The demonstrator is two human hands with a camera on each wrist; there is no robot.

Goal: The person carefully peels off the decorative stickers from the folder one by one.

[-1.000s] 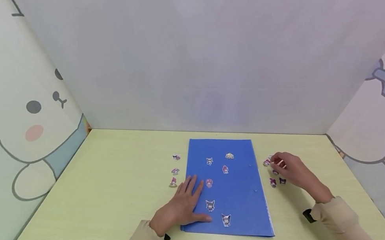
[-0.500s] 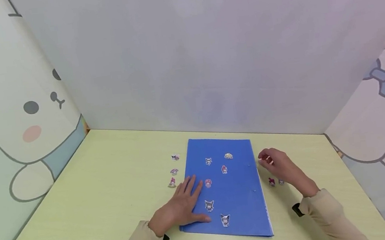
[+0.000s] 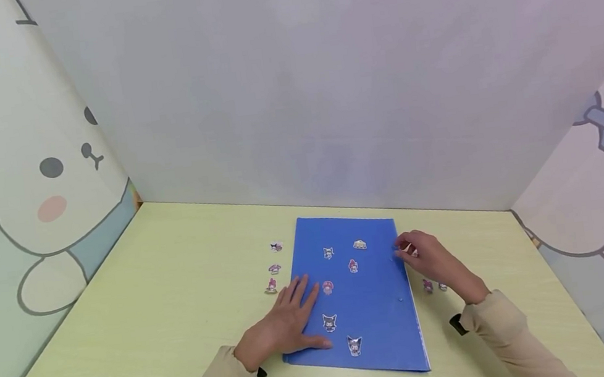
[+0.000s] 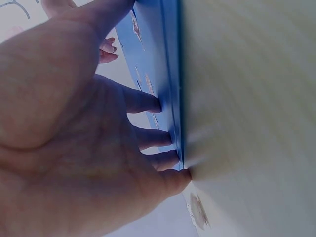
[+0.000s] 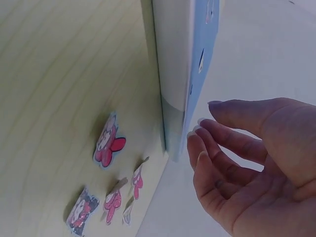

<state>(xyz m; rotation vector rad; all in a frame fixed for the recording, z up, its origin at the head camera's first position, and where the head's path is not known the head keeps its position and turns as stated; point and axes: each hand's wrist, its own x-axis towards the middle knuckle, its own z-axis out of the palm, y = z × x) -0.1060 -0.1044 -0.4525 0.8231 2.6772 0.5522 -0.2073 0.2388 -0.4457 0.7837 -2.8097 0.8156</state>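
A blue folder [image 3: 370, 324] lies flat on the pale table, with several small cut-out cartoon stickers [image 3: 355, 345] on its cover. My left hand [image 3: 284, 327] rests on its lower left edge, fingers spread and straight; in the left wrist view the fingertips touch the folder's edge. Over the right edge hovers my right hand [image 3: 427, 255], its fingers gently curved. From the right wrist view, thumb and fingertips [image 5: 193, 143] stand apart, with nothing visible between them. Beneath and beside that hand lie several loose stickers [image 5: 107, 143], partly hidden in the head view.
Three more loose stickers [image 3: 274, 269] lie on the table left of the folder. Two small round bumps [image 3: 401, 299] show near its right edge. A pale wall [image 3: 300, 120] rises behind the table, with cartoon-printed panels [image 3: 44, 180] on both sides.
My right hand has moved left from above the loose stickers on the right to the folder's right edge. The left hand stays in place on the folder.
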